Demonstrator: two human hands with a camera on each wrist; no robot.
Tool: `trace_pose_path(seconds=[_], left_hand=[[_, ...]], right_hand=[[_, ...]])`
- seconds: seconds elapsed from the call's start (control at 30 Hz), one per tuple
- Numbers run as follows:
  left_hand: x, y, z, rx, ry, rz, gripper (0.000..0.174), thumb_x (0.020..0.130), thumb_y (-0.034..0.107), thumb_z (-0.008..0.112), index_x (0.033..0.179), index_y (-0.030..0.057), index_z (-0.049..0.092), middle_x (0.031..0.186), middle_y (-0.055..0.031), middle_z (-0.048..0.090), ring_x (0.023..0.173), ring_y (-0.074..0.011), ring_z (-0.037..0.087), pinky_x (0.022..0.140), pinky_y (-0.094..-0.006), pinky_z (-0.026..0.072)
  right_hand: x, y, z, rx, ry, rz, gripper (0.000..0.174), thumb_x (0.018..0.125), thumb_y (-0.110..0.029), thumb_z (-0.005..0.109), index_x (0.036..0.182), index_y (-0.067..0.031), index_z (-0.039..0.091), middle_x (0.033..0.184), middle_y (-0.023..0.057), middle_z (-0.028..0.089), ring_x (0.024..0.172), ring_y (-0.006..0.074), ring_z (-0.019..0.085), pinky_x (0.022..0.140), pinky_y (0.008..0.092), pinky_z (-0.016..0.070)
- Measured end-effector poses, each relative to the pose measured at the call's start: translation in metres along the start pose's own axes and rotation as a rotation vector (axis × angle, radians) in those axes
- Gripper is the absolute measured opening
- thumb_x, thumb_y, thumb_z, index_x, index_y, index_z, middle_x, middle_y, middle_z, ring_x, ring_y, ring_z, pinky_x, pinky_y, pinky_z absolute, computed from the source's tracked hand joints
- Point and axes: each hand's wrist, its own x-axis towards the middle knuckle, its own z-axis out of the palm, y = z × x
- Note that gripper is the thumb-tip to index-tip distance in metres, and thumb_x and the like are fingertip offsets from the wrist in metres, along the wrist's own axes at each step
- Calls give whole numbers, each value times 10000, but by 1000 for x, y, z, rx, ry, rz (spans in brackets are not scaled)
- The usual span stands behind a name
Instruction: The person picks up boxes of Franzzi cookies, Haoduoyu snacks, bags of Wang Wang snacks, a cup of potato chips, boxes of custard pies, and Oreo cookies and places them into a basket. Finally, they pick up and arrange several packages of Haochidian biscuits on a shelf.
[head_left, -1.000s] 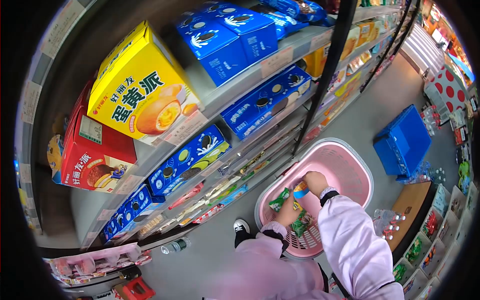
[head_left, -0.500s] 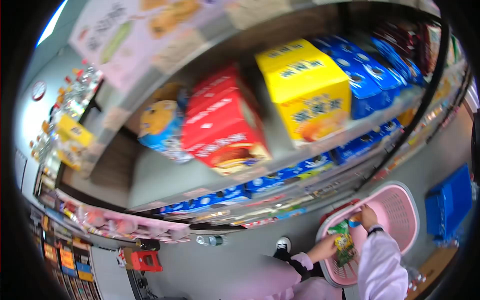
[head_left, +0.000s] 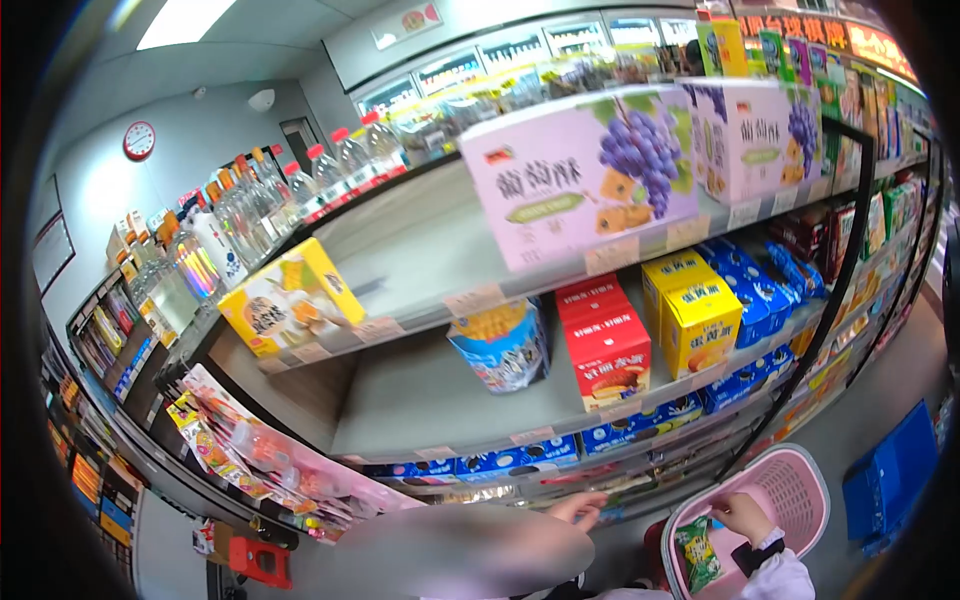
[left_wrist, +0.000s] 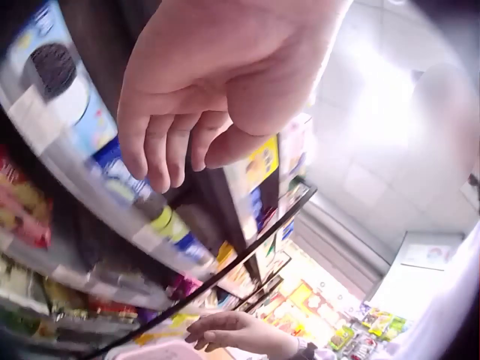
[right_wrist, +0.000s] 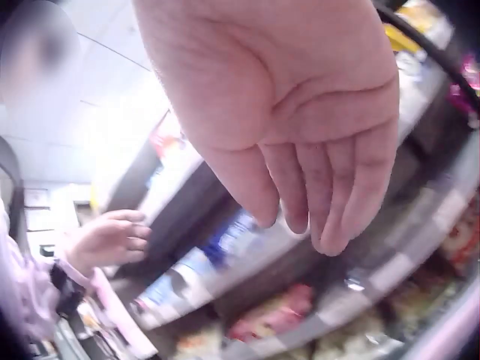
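Observation:
My left hand [head_left: 580,510] is out beside the pink basket [head_left: 815,470], in front of the lower shelves. In the left wrist view this left hand [left_wrist: 217,82] shows loosely bent fingers and an empty palm. Over the basket hangs my right hand [head_left: 742,515], fingers pointing down. The right wrist view shows the right hand [right_wrist: 292,112] with relaxed fingers and nothing in them. Inside the basket, below the right hand, lies a green snack bag [head_left: 698,555]. A small bluish bit of packaging shows near the right fingertips.
Ahead, the shelf holds a red box [head_left: 605,345], a yellow box [head_left: 690,310], a blue snack tub [head_left: 500,345] and blue biscuit boxes [head_left: 515,460]. Purple grape boxes [head_left: 585,175] stand higher up. A blue crate [head_left: 890,475] sits on the floor at right, a red stool [head_left: 260,562] at left.
The view has swung up and left across the shelves. My left hand has let go of the green-and-yellow snack bag and left the basket; my right hand has released the orange-and-blue packet.

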Motion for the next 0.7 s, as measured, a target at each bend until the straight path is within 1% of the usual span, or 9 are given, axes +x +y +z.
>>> trace_pose_path(seconds=[0.07, 0.13, 0.2, 0.27, 0.33, 0.4, 0.5, 0.6, 0.7], left_hand=[[-6, 44, -43, 17, 103, 119, 284, 884, 92, 516, 1154, 7, 519, 1081, -90, 591, 968, -166, 580, 838, -293, 465], [-13, 84, -81, 73, 244, 176, 255, 880, 67, 511, 1124, -2, 535, 1040, -88, 600, 961, -166, 582, 846, -285, 454], [-13, 100, -107, -32, 449, 280, 313, 861, 41, 532, 1168, -9, 495, 1100, -109, 561, 1027, -177, 548, 895, -292, 418], [6, 106, -130, -42, 667, 479, 465, 826, 31, 583, 1252, -5, 401, 1205, -141, 484, 1119, -210, 485, 948, -316, 372], [24, 108, -154, -18, 741, 442, 641, 793, 55, 636, 1326, 5, 284, 1276, -165, 412, 1184, -257, 422, 984, -342, 338], [46, 102, -170, 72, 752, 358, 766, 743, 109, 705, 1331, -42, 237, 1254, -210, 416, 1177, -306, 422, 986, -376, 341], [74, 90, -187, 100, 648, 303, 818, 688, 121, 758, 1292, -97, 252, 1206, -228, 452, 1135, -295, 459, 951, -381, 385], [88, 89, -196, -97, 473, 285, 746, 689, 88, 748, 1255, -92, 297, 1153, -191, 504, 1067, -251, 513, 900, -346, 431], [89, 86, -195, -170, 457, 228, 627, 716, 60, 721, 1224, -49, 370, 1147, -148, 520, 1039, -211, 523, 911, -331, 417]], right_hand=[[1, -105, -37, 156, 12, -149, 278, 774, -165, 627, 998, 0, 623, 836, 146, 648, 764, 246, 635, 692, 313, 498], [9, -184, -62, 155, -6, -423, 306, 816, -131, 586, 1088, 7, 563, 957, 149, 625, 841, 257, 625, 738, 319, 495], [21, -247, -68, 366, -7, -538, 402, 832, -150, 592, 1192, -7, 486, 1096, 156, 571, 953, 243, 591, 797, 313, 476], [42, -296, -60, 427, -17, -624, 520, 842, -168, 589, 1284, 4, 375, 1248, 183, 462, 1120, 270, 497, 909, 330, 418], [70, -326, -30, 445, 124, -767, 604, 848, -167, 579, 1331, 35, 277, 1342, 227, 345, 1254, 304, 358, 1007, 360, 318], [102, -351, -4, 498, 267, -716, 673, 843, -167, 576, 1343, 81, 200, 1366, 280, 274, 1303, 354, 263, 1053, 386, 237], [151, -364, 21, 512, 512, -582, 731, 828, -165, 591, 1365, 73, 155, 1395, 272, 223, 1313, 334, 246, 1068, 373, 216], [183, -360, 27, 527, 587, -516, 751, 812, -167, 599, 1346, 112, 149, 1369, 313, 234, 1312, 361, 233, 1074, 369, 197], [200, -356, 27, 445, 571, -462, 765, 789, -165, 604, 1306, 162, 145, 1307, 365, 281, 1252, 433, 297, 1041, 413, 262]])
